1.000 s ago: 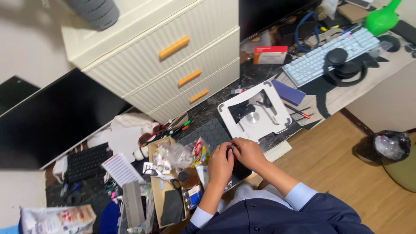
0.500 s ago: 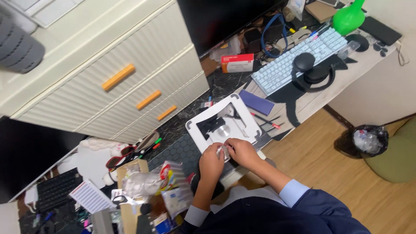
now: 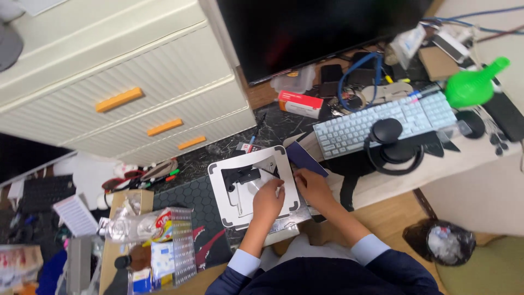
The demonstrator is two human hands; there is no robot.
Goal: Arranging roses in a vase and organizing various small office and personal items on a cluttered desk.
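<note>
A silver square stand (image 3: 236, 170) with black corner pads and a black hinge part lies on the dark desk mat in front of me. My left hand (image 3: 267, 201) rests over its right half, fingers pinched on a small pale object I cannot identify. My right hand (image 3: 311, 187) sits just to the right at the stand's edge, fingers curled, touching the same spot. A dark blue flat booklet (image 3: 305, 158) lies right behind my right hand.
A white keyboard (image 3: 382, 123) and black headphones (image 3: 394, 147) lie at the right, a green bottle (image 3: 472, 86) beyond. A cream drawer unit (image 3: 125, 93) stands behind left, a dark monitor (image 3: 316, 33) behind. Packets and clutter (image 3: 153, 240) crowd the left; a black bin bag (image 3: 441, 241) sits on the floor.
The view has swung right and closer, so the stand and both hands now sit mid-frame. My hands stay together over the stand, shifted slightly toward its right edge.
</note>
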